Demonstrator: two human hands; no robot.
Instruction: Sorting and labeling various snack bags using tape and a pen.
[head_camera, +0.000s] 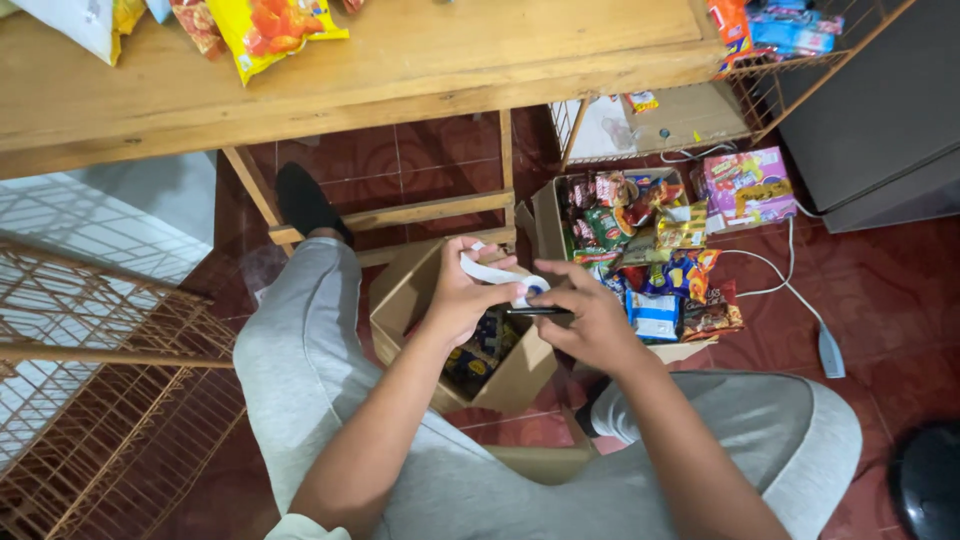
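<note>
left hand (462, 292): our grip's closed on a curled white paper strip (492, 272), frame centre
right hand (590, 318): pinching a thin black pen (537, 311)
below: open brown cardboard box (410, 300)

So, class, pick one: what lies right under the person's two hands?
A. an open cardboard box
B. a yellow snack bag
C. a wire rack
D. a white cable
A: both the left hand and the right hand are above the open cardboard box on the floor.
</note>
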